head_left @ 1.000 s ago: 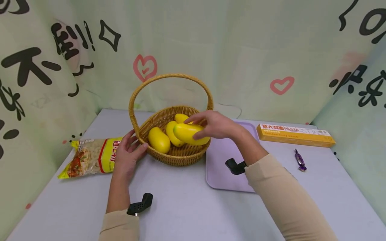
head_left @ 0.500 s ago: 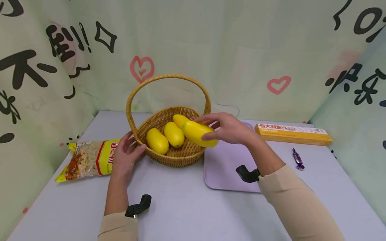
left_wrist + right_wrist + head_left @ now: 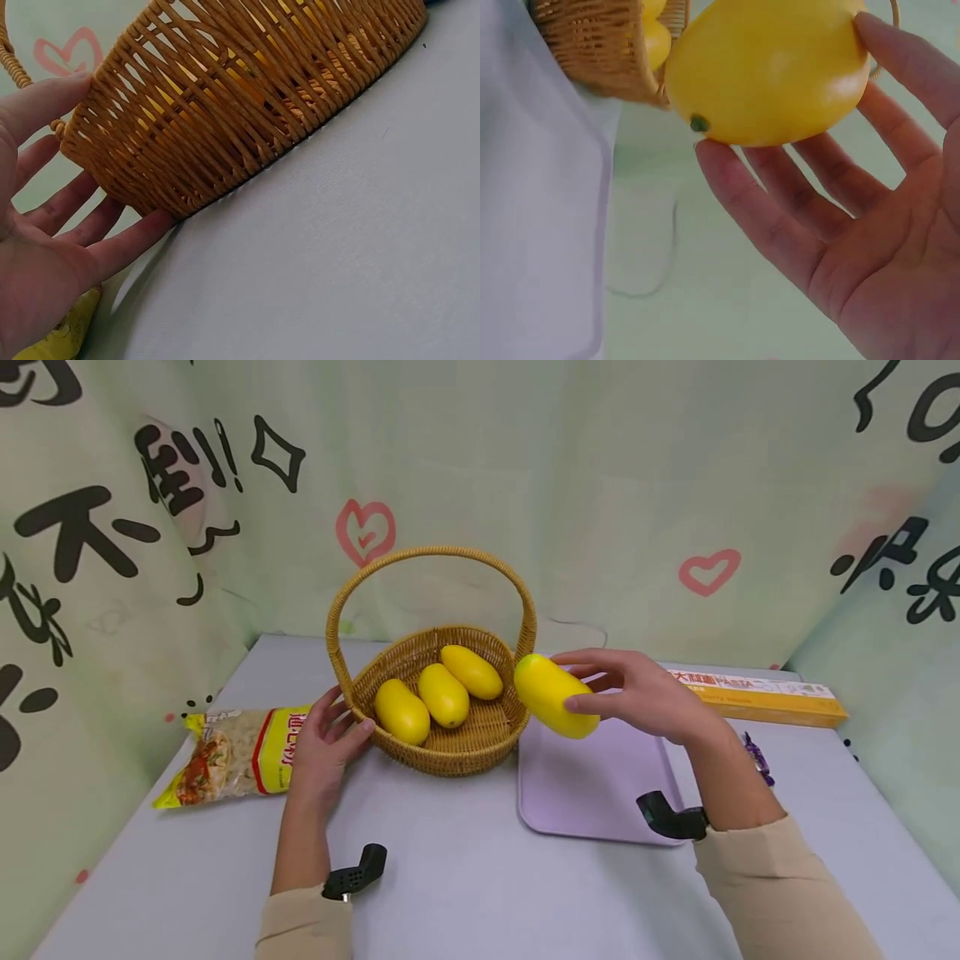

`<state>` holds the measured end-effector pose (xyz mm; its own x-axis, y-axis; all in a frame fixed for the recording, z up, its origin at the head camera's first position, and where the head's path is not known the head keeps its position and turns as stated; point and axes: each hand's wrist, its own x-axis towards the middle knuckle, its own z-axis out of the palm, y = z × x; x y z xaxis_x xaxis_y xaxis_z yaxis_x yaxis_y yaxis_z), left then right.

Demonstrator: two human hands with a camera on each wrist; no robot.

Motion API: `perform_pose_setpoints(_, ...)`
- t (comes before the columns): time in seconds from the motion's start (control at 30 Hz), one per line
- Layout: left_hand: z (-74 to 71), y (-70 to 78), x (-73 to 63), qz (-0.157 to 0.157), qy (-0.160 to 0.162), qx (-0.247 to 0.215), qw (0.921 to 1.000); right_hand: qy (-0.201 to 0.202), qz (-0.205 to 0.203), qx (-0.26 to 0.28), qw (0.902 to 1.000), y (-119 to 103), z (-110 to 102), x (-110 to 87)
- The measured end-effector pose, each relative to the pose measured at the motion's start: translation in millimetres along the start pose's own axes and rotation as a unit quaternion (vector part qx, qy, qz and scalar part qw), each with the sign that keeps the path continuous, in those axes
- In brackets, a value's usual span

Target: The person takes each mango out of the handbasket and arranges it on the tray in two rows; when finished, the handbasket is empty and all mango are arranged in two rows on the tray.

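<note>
My right hand (image 3: pixel 637 693) holds a yellow mango (image 3: pixel 551 697) between thumb and fingertips, over the left part of the lilac tray (image 3: pixel 600 802). A small green stem spot shows on this mango (image 3: pixel 769 71) in the right wrist view. To its left stands a wicker basket (image 3: pixel 450 764) with a tall arched handle and three more mangoes (image 3: pixel 442 695) inside. My left hand (image 3: pixel 326 752) rests against the basket's left end. In the left wrist view its thumb touches the rim and its fairly straight fingers (image 3: pixel 135 244) lie along the woven outer wall.
A yellow-and-clear food packet (image 3: pixel 232 752) lies left of the basket, partly behind my left hand. At the back right is an orange-and-white pasta box (image 3: pixel 780 702), near a purple-wrapped candy (image 3: pixel 759 760) half hidden by my right forearm. Printed curtains (image 3: pixel 600 527) border the table.
My right hand has carried the mango out of the basket, rightward to above the tray. The three others now show fully in the basket. My left hand stays at the basket's side.
</note>
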<state>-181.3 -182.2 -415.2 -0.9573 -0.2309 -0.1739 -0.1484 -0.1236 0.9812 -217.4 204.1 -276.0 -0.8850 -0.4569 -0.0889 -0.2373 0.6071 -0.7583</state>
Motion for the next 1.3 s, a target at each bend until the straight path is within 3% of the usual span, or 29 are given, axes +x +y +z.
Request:
perform_pose_setpoints(0.33, -0.3, -1.1, 0.8, 0.002, -0.002, 0.004, 1.0, 0.03, 0.067, 0.062, 0.9954, 35, -11, -6.7)
perform_pose_setpoints(0.7, -0.2, -2.5, 0.1, -0.001, 0.002, 0.01, 0.9999, 0.049, 0.107, 0.054, 0.9916, 52, 3, 6.2)
perform_pose_setpoints(1.07, 0.6, -2.8, 2.1, 0.002, 0.007, 0.022, 0.9997, 0.061, 0.119, 0.052, 0.9896, 65, 23, 31.1)
perform_pose_setpoints(1.3, 0.1, -3.5, 2.0, 0.005, 0.006, 0.022, 0.9997, 0.069, 0.165, 0.047, 0.9827, 69, 29, 53.2)
